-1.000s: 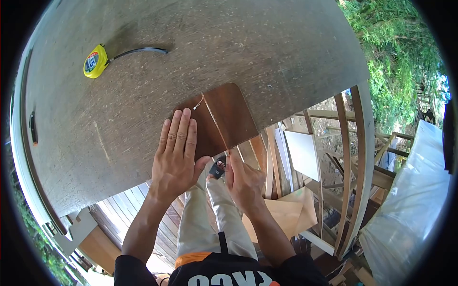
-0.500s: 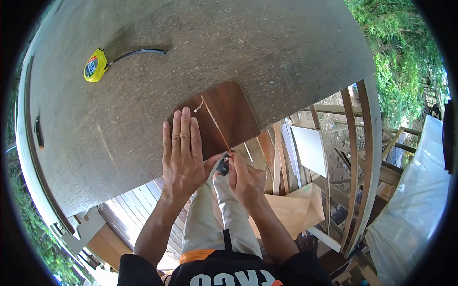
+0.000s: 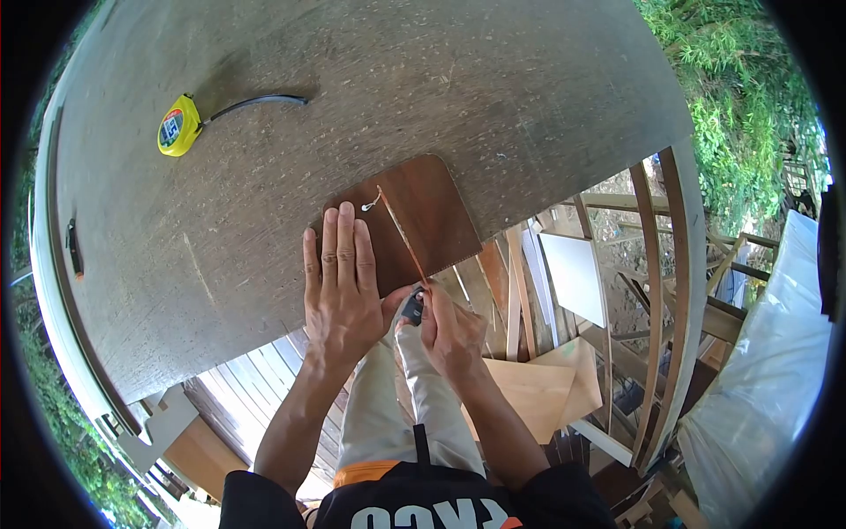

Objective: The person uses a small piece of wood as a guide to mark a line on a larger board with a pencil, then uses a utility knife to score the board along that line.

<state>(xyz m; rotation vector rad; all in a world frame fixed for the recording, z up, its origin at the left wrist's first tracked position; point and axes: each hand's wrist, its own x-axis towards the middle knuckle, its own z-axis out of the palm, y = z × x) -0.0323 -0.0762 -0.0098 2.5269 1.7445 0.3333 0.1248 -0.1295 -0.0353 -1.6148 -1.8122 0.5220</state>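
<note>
My left hand (image 3: 342, 286) lies flat, fingers stretched, pressing the left part of a small reddish-brown board (image 3: 441, 207) with rounded corners. A pale, narrow groove (image 3: 401, 231) runs across this board, and a small whitish curl (image 3: 370, 205) sits near its far end. At the board's near edge, my right hand (image 3: 456, 333) is closed round a small dark hand tool (image 3: 412, 308) whose exact kind I cannot tell. Its tip is hidden by my fingers, right at the groove's near end. My left thumb reaches close beside the tool.
A large worn tabletop (image 3: 264, 189) carries the board. On it lie a yellow tape measure (image 3: 180, 126) with a dark strap (image 3: 260, 99), and a small black object (image 3: 73, 249) by the left edge. Below right are wood offcuts (image 3: 538, 392), a white panel (image 3: 573, 278) and plastic sheeting (image 3: 749, 379).
The view has shifted slightly. The whitish curl at the groove's far end has changed shape a little. Both hands keep nearly the same place on the board.
</note>
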